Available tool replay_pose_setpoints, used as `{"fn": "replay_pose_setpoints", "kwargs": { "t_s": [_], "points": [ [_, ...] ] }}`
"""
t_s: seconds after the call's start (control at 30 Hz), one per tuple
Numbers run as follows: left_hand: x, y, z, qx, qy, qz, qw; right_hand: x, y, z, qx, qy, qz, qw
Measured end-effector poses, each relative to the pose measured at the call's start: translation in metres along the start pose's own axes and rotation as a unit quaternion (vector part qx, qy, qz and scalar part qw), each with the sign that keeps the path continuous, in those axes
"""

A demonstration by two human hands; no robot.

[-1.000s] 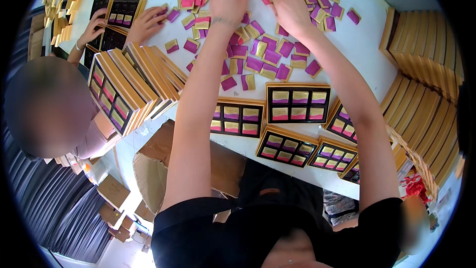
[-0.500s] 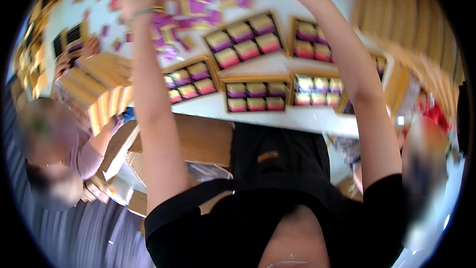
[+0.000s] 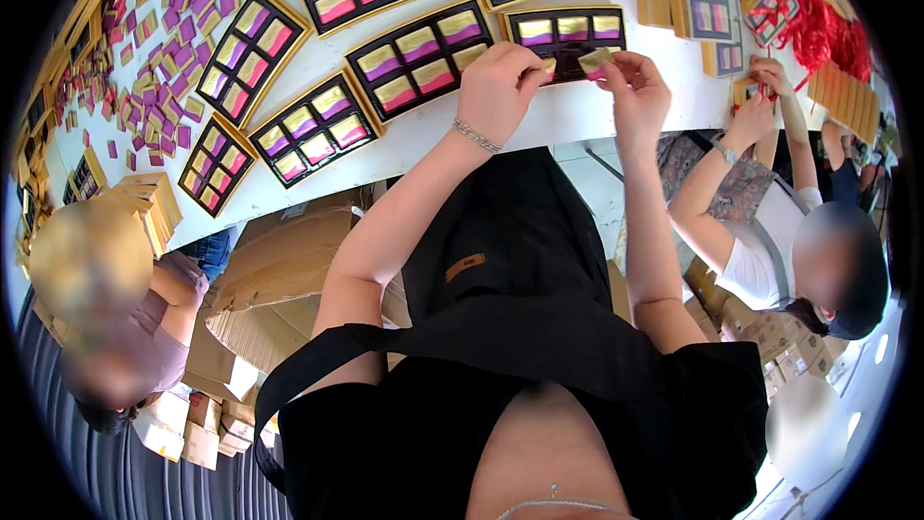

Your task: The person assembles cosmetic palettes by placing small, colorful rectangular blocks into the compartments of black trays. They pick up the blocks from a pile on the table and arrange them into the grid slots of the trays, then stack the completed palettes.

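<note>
My left hand (image 3: 500,87), with a bracelet at the wrist, is closed at the front edge of a black, gold-rimmed box (image 3: 621,29). A small gold-wrapped piece (image 3: 549,67) shows at its fingertips. Beside it, my right hand (image 3: 637,101) pinches a gold-and-pink wrapped piece (image 3: 596,62) over the box's front row. Gold-and-purple wrapped pieces (image 3: 536,32) sit in the back row. Left of my left hand lies a second box (image 3: 421,48) with gold, purple and pink pieces in its compartments. The compartments under my fingers are partly hidden.
More filled boxes (image 3: 318,135) stand along the white table (image 3: 279,188). A pile of loose wrapped pieces (image 3: 178,48) spreads at the left. Co-workers sit on both sides; the right one's hands (image 3: 756,116) work near red ribbon (image 3: 818,29). Cardboard cartons (image 3: 289,260) stand below the table edge.
The view has swung toward the right. My hands, earlier stretched far out and apart, with the left over the loose pile, are now drawn in together over one box, with wrapped pieces at their fingertips.
</note>
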State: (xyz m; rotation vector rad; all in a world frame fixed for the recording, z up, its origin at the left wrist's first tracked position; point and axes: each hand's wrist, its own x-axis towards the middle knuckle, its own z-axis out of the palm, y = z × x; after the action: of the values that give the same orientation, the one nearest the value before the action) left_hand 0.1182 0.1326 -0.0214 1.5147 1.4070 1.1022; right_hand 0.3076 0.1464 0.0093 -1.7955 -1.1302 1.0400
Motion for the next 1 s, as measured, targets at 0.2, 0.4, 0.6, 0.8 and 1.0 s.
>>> {"fn": "replay_pose_setpoints", "kwargs": {
  "t_s": [0.2,0.4,0.6,0.8,1.0],
  "points": [
    [-0.008,-0.001,0.026,0.306,-0.009,0.168,0.937,-0.017,0.020,0.007,-0.137,0.043,-0.130,0.981],
    [-0.034,-0.012,0.036,0.444,-0.072,0.196,0.871,-0.026,0.055,0.005,-0.382,-0.065,-0.348,0.854],
    [-0.046,-0.026,0.034,0.425,-0.148,0.115,0.886,-0.024,0.071,0.011,-0.420,-0.124,-0.329,0.836],
    [0.034,-0.017,-0.102,0.512,0.062,0.146,0.844,-0.026,0.063,-0.006,-0.458,-0.124,-0.353,0.806],
    [0.137,-0.171,-0.427,0.521,0.330,-0.138,0.775,-0.019,0.062,-0.002,-0.455,-0.168,-0.385,0.785]
  ]
}}
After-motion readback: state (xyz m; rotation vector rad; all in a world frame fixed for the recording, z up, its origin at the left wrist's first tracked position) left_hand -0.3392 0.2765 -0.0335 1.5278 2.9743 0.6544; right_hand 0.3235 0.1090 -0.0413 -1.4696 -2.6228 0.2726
